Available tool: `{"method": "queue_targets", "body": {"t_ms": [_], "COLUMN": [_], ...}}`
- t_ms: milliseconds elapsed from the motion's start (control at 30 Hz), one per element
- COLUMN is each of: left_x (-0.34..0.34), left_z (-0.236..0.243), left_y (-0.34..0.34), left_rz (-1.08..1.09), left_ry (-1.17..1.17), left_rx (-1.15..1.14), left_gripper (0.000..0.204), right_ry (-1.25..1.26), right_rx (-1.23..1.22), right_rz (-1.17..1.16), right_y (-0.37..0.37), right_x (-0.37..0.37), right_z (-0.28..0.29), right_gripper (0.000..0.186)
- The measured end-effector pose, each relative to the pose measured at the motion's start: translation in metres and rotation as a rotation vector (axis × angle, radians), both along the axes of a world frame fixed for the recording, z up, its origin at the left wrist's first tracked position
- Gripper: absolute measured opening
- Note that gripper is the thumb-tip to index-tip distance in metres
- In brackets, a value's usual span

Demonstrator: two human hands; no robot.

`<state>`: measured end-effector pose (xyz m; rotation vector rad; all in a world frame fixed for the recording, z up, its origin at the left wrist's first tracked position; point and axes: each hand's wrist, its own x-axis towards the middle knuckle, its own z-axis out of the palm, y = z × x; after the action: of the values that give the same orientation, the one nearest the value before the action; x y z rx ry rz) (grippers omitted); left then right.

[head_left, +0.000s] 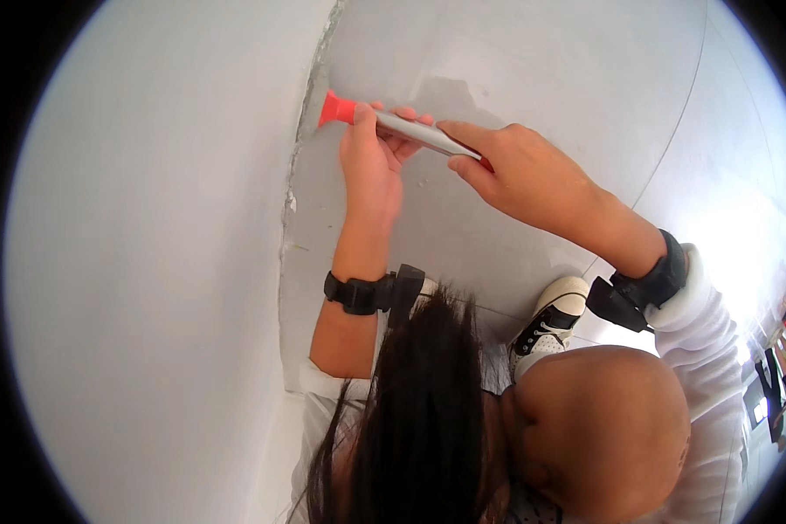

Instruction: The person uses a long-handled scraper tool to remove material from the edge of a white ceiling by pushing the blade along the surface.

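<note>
A scraper (419,133) with a silver-grey handle and a flared red head (336,109) is held at a slant, low over the floor. Its head points left, up against the rough joint (290,166) where wall and floor meet. My left hand (374,157) is closed around the front of the handle, thumb by the red neck and fingers partly behind it. Farther back, my right hand (533,175) grips the rear end of the handle, with a bit of red showing beside the thumb.
A white wall (157,218) rises along the left. Grey floor tiles (576,79) spread to the right, with small crumbs near the joint. My black-and-white shoe (552,319) and bare knee (603,428) are close below. Dark wrist straps (358,295) sit on both arms.
</note>
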<state>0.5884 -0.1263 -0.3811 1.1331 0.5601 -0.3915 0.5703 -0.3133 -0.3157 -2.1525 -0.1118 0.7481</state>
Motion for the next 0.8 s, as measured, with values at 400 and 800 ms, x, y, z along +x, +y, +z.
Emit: {"method": "queue_targets", "body": {"t_ms": [400, 800], "left_x": [-0.025, -0.011], "left_z": [-0.030, -0.006], "left_y": [0.022, -0.012], "left_rz": [0.120, -0.062], "left_ry": [0.099, 0.063], "left_rx": [-0.035, -0.119], "left_gripper": [0.029, 0.029], "right_ry": [0.047, 0.072], "right_rx": [-0.038, -0.029], "right_rz": [0.178, -0.029], "right_y": [0.002, -0.032], "right_x": [0.004, -0.041], "right_z": [-0.019, 0.010], "right_gripper": [0.032, 0.031]}}
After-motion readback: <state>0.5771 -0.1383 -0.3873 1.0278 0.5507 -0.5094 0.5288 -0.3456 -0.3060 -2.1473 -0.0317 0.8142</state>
